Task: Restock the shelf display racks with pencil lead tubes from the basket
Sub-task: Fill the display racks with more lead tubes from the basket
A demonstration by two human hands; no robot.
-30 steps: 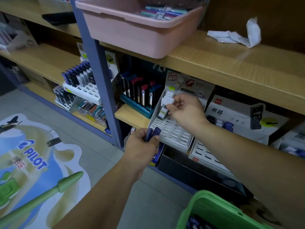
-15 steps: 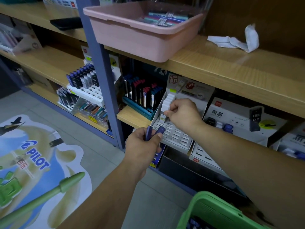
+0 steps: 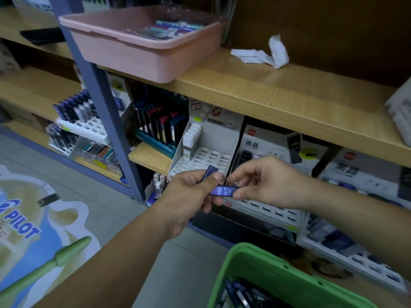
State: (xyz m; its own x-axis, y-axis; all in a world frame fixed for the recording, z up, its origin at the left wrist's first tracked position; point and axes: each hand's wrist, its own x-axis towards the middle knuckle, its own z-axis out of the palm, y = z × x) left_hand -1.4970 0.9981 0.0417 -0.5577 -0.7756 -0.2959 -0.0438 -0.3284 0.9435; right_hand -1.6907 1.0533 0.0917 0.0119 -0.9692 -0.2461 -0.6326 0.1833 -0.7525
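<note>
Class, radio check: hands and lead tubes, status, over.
Left grip holds one blue tube. Right grip pinches HB 0.7 tube. Nothing blocking white rack.

The left forearm (image 3: 115, 258) fills the lower left of the frame and ends in the left grip (image 3: 189, 196). The right forearm (image 3: 355, 210) crosses the right side and ends in the right grip (image 3: 266, 181). Both are bare along all that shows.
</note>
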